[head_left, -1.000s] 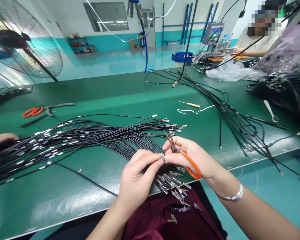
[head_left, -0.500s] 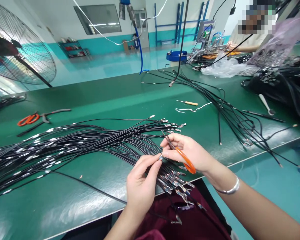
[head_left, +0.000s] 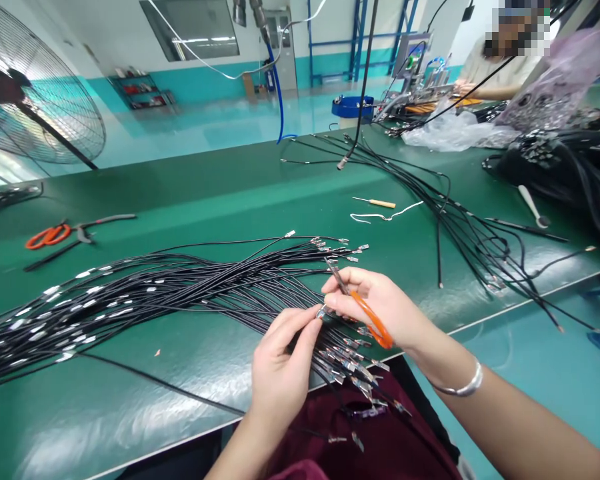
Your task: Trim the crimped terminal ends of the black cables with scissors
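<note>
Between thumb and forefinger my left hand [head_left: 285, 363] pinches a small metal connector [head_left: 323, 312] at the end of a black cable. My right hand [head_left: 370, 303] is closed around orange-handled scissors [head_left: 373, 320], whose blades point up and left, and its fingertips come close to the same connector. A large bundle of black cables [head_left: 180, 287] with white labels lies across the green table to the left. Several metal cable ends [head_left: 353, 363] spread below my hands, over the table's front edge. Other ends [head_left: 330, 247] lie just beyond my right hand.
Another pair of orange scissors [head_left: 50, 236] lies beside pliers [head_left: 84, 235] on the left. Toward the right are a yellow-handled pick [head_left: 381, 203], loose black cables [head_left: 460, 220] and a white-handled tool [head_left: 531, 203]. A cable hangs from above. A person [head_left: 505, 60] sits at the back right.
The view has shifted slightly. Cables on the left have slid a little to the left and down. My hands keep nearly the same pose, with the connector showing a bit more between them.
</note>
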Action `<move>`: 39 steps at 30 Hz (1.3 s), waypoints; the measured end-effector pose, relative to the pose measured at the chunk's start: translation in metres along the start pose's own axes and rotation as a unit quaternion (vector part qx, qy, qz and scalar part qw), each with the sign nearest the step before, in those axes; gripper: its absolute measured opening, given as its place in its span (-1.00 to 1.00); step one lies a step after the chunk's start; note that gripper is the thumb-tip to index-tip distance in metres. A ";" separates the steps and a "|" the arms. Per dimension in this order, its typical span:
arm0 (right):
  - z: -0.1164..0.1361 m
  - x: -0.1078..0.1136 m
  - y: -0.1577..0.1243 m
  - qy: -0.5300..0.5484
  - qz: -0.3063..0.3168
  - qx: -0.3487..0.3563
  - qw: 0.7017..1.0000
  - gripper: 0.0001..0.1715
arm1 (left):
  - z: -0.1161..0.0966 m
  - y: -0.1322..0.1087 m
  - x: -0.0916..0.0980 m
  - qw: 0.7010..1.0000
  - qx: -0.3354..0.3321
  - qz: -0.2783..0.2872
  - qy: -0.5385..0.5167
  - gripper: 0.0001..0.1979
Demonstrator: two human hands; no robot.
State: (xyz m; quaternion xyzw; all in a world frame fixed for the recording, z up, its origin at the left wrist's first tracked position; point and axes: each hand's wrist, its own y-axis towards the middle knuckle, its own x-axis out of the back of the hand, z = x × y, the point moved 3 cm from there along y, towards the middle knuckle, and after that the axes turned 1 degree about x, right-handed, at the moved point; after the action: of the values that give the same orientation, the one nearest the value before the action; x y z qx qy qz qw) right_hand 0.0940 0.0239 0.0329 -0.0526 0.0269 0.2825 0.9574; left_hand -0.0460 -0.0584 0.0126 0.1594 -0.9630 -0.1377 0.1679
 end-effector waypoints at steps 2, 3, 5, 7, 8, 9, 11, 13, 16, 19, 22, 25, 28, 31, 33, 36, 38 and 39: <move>0.002 0.009 -0.007 -0.019 0.023 -0.005 1.000 -0.77 | -0.004 0.003 0.002 0.999 -0.005 0.028 0.020 -0.84; 0.002 0.014 -0.011 -0.025 0.052 -0.022 0.998 -0.74 | -0.006 0.005 0.003 0.999 -0.008 0.042 0.027 -0.84; 0.000 0.022 -0.021 -0.033 0.151 -0.079 0.985 -0.67 | -0.011 0.008 0.005 0.997 -0.016 0.063 0.036 -0.85; -0.004 0.026 -0.031 -0.039 0.234 -0.149 0.960 -0.64 | -0.015 0.009 0.007 0.996 -0.026 0.075 0.041 -0.85; -0.006 0.027 -0.035 -0.040 0.261 -0.176 0.948 -0.64 | -0.017 0.009 0.007 0.995 -0.030 0.082 0.045 -0.85; -0.007 0.026 -0.037 -0.039 0.280 -0.194 0.940 -0.63 | -0.018 0.009 0.007 0.994 -0.034 0.088 0.050 -0.85; -0.008 0.023 -0.038 -0.033 0.300 -0.206 0.931 -0.61 | -0.019 0.007 0.007 0.992 -0.042 0.098 0.061 -0.85; -0.008 0.019 -0.037 -0.027 0.306 -0.203 0.930 -0.60 | -0.019 0.005 0.008 0.990 -0.049 0.108 0.070 -0.84; -0.009 0.016 -0.033 -0.017 0.308 -0.198 0.930 -0.58 | -0.020 0.002 0.008 0.988 -0.055 0.116 0.080 -0.84; -0.011 0.017 -0.031 -0.009 0.324 -0.199 0.925 -0.59 | -0.020 0.001 0.009 0.987 -0.057 0.122 0.084 -0.84; -0.012 0.018 -0.031 -0.016 0.333 -0.207 0.920 -0.60 | -0.022 0.002 0.009 0.987 -0.062 0.124 0.084 -0.83; -0.010 0.018 -0.031 -0.024 0.336 -0.206 0.919 -0.60 | -0.024 0.002 0.009 0.987 -0.065 0.123 0.085 -0.83; -0.009 0.017 -0.032 -0.033 0.332 -0.198 0.922 -0.59 | -0.023 0.002 0.009 0.986 -0.065 0.123 0.090 -0.84; -0.007 0.017 -0.032 -0.053 0.327 -0.190 0.924 -0.59 | -0.021 0.001 0.010 0.986 -0.068 0.123 0.089 -0.84; -0.007 0.016 -0.032 -0.072 0.324 -0.189 0.924 -0.57 | -0.019 0.001 0.010 0.986 -0.068 0.123 0.088 -0.83; -0.005 0.016 -0.031 -0.098 0.321 -0.191 0.922 -0.57 | -0.017 0.000 0.011 0.987 -0.063 0.123 0.087 -0.84; -0.004 0.016 -0.031 -0.114 0.320 -0.191 0.921 -0.58 | -0.017 0.000 0.011 0.987 -0.058 0.123 0.085 -0.84; -0.004 0.016 -0.030 -0.121 0.321 -0.190 0.920 -0.58 | -0.017 0.001 0.011 0.987 -0.054 0.123 0.082 -0.84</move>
State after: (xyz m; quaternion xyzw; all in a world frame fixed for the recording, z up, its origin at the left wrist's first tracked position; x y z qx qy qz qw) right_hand 0.1240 0.0067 0.0300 -0.1871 -0.1277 0.5783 0.7838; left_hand -0.0503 -0.0654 0.0311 0.0410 -0.9494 -0.1540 0.2705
